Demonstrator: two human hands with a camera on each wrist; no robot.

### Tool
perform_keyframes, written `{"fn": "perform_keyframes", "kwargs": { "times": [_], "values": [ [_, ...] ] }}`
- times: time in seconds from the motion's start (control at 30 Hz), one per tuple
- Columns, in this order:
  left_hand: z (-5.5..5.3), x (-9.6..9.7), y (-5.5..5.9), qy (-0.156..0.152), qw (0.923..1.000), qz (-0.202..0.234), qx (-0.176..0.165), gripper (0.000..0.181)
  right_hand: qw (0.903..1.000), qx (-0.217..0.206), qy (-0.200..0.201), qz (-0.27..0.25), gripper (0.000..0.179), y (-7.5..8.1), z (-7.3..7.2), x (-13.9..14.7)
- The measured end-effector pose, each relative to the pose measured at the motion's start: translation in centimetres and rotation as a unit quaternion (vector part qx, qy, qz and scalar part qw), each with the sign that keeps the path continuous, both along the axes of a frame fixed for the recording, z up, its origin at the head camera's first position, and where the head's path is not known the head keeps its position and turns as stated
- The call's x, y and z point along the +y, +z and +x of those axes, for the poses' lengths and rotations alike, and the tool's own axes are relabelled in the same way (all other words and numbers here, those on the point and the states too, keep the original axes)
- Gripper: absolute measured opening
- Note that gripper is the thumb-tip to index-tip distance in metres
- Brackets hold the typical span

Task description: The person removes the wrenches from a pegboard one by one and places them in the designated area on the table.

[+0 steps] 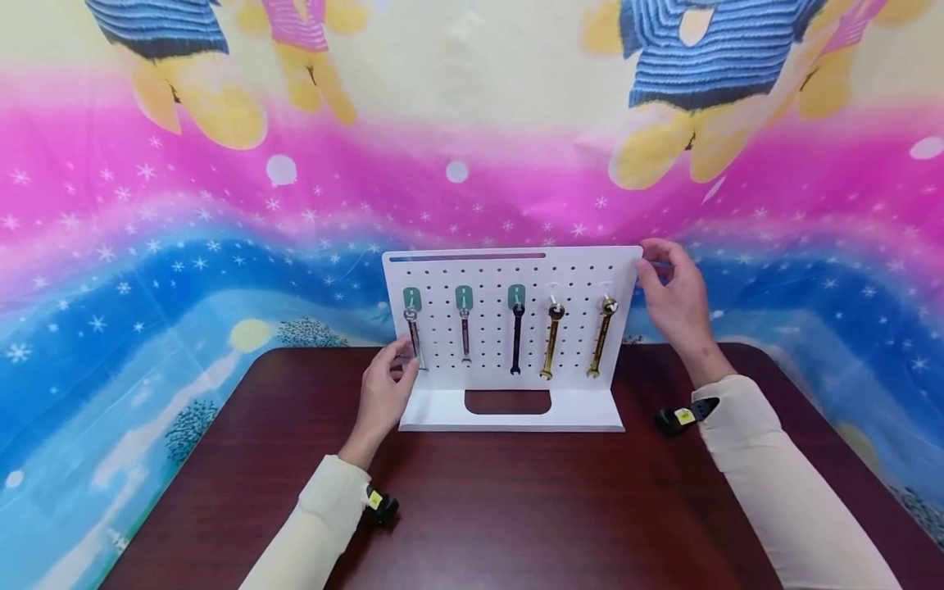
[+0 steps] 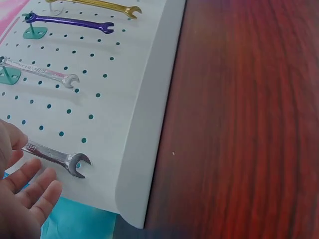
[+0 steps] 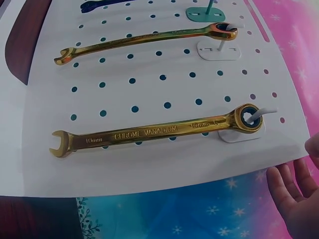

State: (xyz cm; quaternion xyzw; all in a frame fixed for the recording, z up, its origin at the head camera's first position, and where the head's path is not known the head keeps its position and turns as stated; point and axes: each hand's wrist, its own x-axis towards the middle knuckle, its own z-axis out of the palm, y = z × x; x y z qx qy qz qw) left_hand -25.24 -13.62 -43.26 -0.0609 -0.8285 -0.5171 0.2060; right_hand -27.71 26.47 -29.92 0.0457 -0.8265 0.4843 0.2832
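Left hand (image 1: 385,387) at the left edge of the white pegboard (image 1: 490,352), seemingly pinching the leftmost wrench (image 2: 52,154) between thumb and forefinger, other fingers loosely spread. Leftmost wrench at one o'clock from the palm, as seen from the head; long axis nearly upright, from just short of twelve to just short of six, ring end up at the green-backed hook (image 1: 411,296). Farther out, at two o'clock, the next silver wrench (image 1: 465,336), untouched. Beyond, between two and three, the right hand (image 1: 677,307), gripping the upper right corner: left clearly the nearer.
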Motion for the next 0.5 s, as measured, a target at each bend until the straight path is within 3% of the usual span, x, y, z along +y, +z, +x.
{"fn": "perform_keyframes", "kwargs": {
  "times": [0.27,0.5],
  "values": [
    [-0.14,0.1,-0.02,-0.001,0.9998,0.017,-0.01,0.028,0.9999,0.003,0.005,-0.009,0.037,0.07,-0.37,-0.09],
    [-0.26,0.03,-0.36,-0.015,0.9994,0.024,-0.018,0.021,0.9996,-0.007,0.015,0.023,0.037,-0.03,-0.55,0.19]
  ]
}}
